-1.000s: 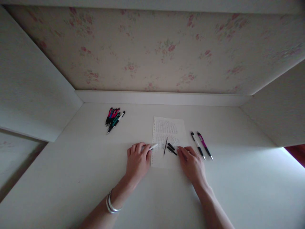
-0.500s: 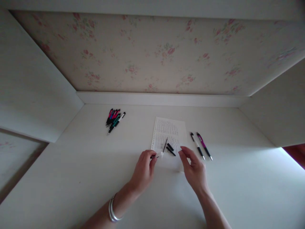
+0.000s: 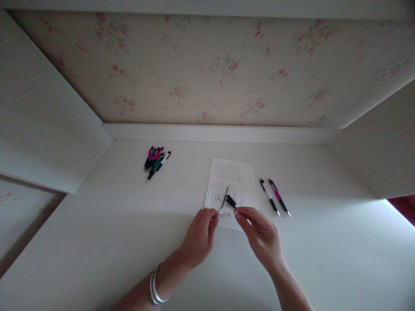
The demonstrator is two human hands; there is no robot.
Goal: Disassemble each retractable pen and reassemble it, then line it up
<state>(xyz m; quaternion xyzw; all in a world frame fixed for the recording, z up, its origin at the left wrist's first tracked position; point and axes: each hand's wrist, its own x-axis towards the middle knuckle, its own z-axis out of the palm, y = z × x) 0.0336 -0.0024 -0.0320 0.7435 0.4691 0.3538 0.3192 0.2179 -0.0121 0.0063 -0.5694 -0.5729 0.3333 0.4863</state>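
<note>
My left hand (image 3: 198, 236) pinches one end of a white pen barrel (image 3: 223, 215) just above the near edge of a written sheet of paper (image 3: 231, 179). My right hand (image 3: 259, 233) meets it from the right, fingertips pinched at the barrel's other end; what they hold there is too small to make out. On the sheet beyond the hands lie a thin black refill (image 3: 225, 198) and small black pen parts (image 3: 231, 201).
Two pens (image 3: 275, 197), one black and white, one magenta, lie right of the sheet. A bunch of coloured pens (image 3: 155, 160) lies at the back left of the white desk (image 3: 97, 224). Side panels and a flowered back wall enclose the desk.
Both hands lifted off the sheet and came together toward me. The left hand carried the white barrel along, and the right hand closed in to its free end.
</note>
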